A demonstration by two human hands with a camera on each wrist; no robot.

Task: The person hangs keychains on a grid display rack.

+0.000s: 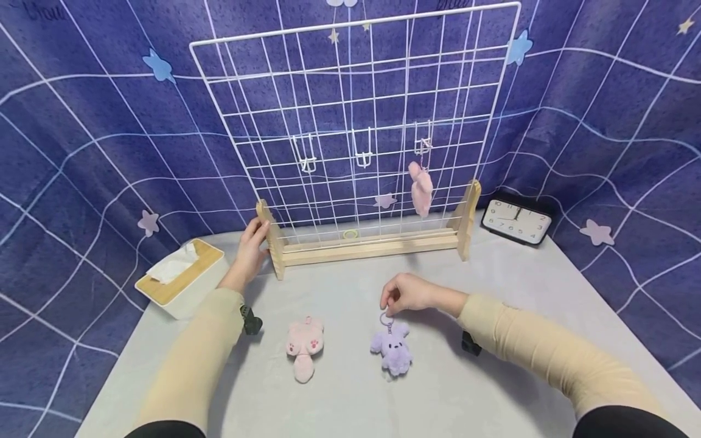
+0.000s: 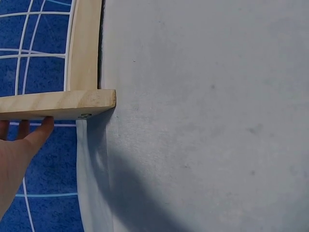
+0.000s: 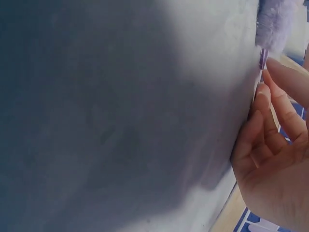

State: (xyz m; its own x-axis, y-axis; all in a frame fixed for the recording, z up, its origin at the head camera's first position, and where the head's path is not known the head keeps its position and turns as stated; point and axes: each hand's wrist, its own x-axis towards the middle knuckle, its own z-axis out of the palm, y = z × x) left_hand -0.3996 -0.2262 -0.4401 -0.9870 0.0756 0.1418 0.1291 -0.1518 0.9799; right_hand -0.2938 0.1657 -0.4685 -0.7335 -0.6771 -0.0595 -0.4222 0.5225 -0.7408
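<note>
Right hand (image 1: 412, 293) pinches ring (image 1: 381, 321) of purple plush (image 1: 393, 350); left hand (image 1: 252, 248), fingers extended, touches wooden stand (image 1: 274, 243). Hanging pink plush (image 1: 421, 193) occupies rightmost hook (image 1: 420, 148); tissue box (image 1: 188, 274) and clock (image 1: 517, 221) flank wooden stand.

- Two pink plush charms (image 1: 305, 340) (image 1: 421, 193) and one fluffy purple plush charm (image 1: 394, 351) are showing.
- Three white wire hooks (image 1: 308, 165) (image 1: 364, 159) (image 1: 423, 146), one white wire grid (image 1: 374, 98) and one pale wooden stand (image 1: 372, 248) are standing out.
- One white, wood-topped tissue box (image 1: 183, 277) and one rectangular black-framed clock (image 1: 516, 221) are showing.
- Two bare hands (image 1: 252, 249) (image 1: 411, 293) are appearing.
</note>
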